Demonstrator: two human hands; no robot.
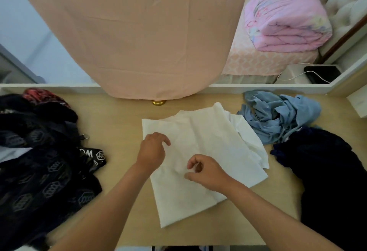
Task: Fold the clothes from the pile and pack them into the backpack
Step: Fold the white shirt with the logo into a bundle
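Both forearms reach in from 5 and 7 o'clock and meet over the white garment [200,141], which lies spread and partly folded at the middle of the tan table [119,123].

My left hand [153,151] sits knuckles up on the garment's 9 o'clock side. The wrist is bent and the fingers are curled down toward the cloth, with the forefinger stuck out a little toward 3 o'clock. I cannot tell whether those fingers have hold of any fabric.

My right hand [206,171] lies just toward 4 o'clock of the left, apart from it. Its thumb is flat on the cloth and its forefinger is hooked over toward the thumb. A small gap shows between them above a slight ridge in the fabric, and I cannot tell whether they pinch it.

At 9 o'clock the black patterned backpack [41,173] slumps on the table. At 2 o'clock a crumpled blue garment [278,115] touches the white one's far corner, and a dark navy garment [327,175] is heaped at 3 o'clock.

A peach cloth [139,32] hangs down at 12 o'clock.
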